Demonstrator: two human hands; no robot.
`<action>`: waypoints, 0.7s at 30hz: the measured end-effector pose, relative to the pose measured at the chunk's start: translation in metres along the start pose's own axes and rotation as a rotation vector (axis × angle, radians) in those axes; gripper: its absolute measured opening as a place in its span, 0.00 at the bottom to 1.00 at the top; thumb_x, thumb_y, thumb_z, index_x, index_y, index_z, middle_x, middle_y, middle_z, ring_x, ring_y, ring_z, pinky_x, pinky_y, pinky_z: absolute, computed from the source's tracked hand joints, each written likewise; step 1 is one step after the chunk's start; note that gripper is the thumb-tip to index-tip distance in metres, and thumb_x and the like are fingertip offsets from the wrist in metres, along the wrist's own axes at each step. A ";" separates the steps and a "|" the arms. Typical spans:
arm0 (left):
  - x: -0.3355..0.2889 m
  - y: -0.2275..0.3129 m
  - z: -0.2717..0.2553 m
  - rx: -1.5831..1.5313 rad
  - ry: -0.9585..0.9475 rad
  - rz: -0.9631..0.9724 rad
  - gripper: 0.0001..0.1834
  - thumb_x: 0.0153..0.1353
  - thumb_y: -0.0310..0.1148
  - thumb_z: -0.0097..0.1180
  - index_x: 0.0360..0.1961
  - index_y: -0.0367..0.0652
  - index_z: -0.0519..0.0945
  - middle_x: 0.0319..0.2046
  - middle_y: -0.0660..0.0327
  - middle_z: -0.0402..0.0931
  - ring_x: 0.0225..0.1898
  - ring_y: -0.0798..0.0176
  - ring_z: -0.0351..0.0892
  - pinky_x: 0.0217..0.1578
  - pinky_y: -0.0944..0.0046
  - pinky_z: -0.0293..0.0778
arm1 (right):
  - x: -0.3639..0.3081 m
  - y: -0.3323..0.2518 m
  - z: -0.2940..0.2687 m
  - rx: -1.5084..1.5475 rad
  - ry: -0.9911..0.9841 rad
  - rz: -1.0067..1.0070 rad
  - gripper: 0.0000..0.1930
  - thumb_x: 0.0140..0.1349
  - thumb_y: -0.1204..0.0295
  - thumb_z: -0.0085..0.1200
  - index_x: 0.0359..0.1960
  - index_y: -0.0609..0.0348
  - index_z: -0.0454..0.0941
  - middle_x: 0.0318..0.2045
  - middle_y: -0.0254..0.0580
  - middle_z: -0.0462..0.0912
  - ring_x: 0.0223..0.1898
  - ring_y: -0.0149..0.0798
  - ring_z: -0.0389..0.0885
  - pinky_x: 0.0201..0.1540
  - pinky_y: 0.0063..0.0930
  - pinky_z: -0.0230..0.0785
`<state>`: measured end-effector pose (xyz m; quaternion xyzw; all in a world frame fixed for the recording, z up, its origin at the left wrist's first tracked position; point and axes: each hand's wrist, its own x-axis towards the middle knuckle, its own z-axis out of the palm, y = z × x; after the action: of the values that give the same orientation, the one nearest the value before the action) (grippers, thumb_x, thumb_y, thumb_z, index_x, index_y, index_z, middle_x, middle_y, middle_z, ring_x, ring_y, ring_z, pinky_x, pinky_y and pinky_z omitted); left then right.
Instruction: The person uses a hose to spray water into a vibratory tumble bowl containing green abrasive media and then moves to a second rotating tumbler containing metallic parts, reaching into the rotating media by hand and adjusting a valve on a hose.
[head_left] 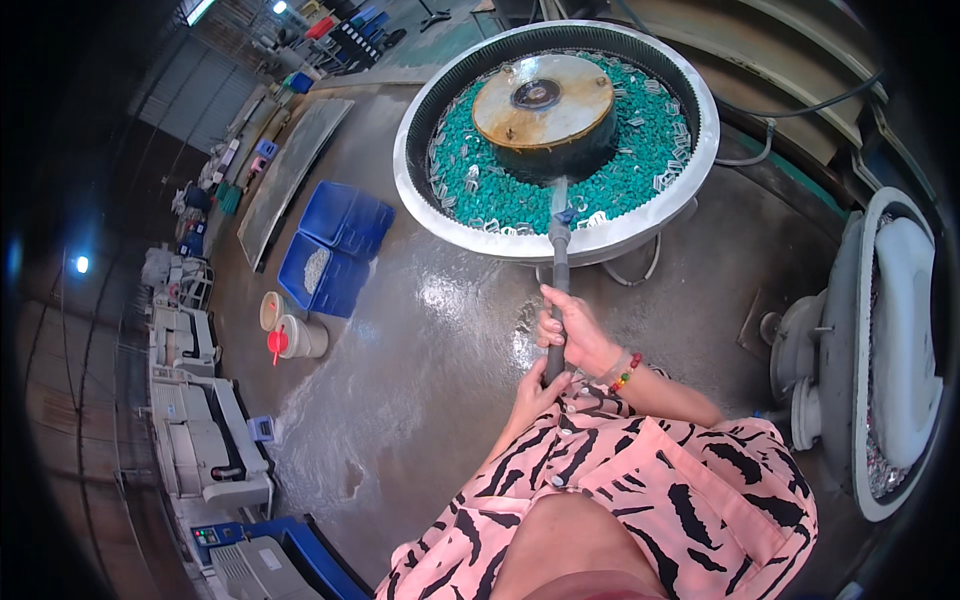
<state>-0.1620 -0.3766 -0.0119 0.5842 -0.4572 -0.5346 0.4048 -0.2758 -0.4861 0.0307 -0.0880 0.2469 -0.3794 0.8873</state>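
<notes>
Both of my hands grip a grey hose pipe (pixel 561 275) that points away from me over the rim of a round vibratory finishing bowl (pixel 435 225). My right hand (pixel 577 335), with a beaded bracelet at the wrist, wraps round the pipe's middle. Closer to my body, my left hand (pixel 540 392) is closed round its near end. A blue valve handle (pixel 566 215) sits near the far end, where water seems to come out. Green tumbling media (pixel 505 208) fill the bowl, with many small clear or silvery buckle-like pieces (pixel 672 178) among them. A rusty white-topped hub (pixel 570 95) rises in the centre.
Blue crates (pixel 345 225), one holding whitish pieces, stand on the wet floor (pixel 420 350) at left, beside two pails (pixel 305 338). Machines (pixel 205 430) line the left side. Another bowl machine (pixel 850 340) stands close on my right. A cable (pixel 800 108) hangs behind the bowl.
</notes>
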 end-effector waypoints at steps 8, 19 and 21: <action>-0.021 0.041 0.040 0.210 0.159 -0.007 0.17 0.55 0.40 0.59 0.21 0.34 0.77 0.12 0.66 0.70 0.17 0.75 0.67 0.17 0.67 0.64 | 0.001 -0.050 -0.036 -0.260 0.075 0.014 0.40 0.54 0.38 0.44 0.58 0.56 0.57 0.46 0.62 0.71 0.39 0.50 0.77 0.39 0.43 0.73; -0.022 0.025 0.089 0.338 0.033 -0.150 0.18 0.54 0.44 0.58 0.28 0.36 0.77 0.15 0.60 0.76 0.19 0.70 0.74 0.23 0.66 0.70 | 0.070 -0.105 -0.061 -0.393 0.148 0.082 0.20 0.48 0.56 0.60 0.37 0.50 0.67 0.25 0.33 0.62 0.27 0.35 0.65 0.32 0.51 0.75; -0.026 0.022 0.098 0.315 0.046 -0.170 0.19 0.54 0.45 0.58 0.28 0.36 0.77 0.15 0.60 0.76 0.19 0.70 0.75 0.23 0.66 0.70 | 0.069 -0.107 -0.068 -0.389 0.162 0.078 0.20 0.48 0.56 0.60 0.36 0.49 0.67 0.24 0.32 0.62 0.26 0.33 0.65 0.32 0.51 0.75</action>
<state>-0.2623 -0.3556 0.0055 0.6889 -0.4751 -0.4751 0.2719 -0.3368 -0.6077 -0.0172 -0.2173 0.3895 -0.2956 0.8448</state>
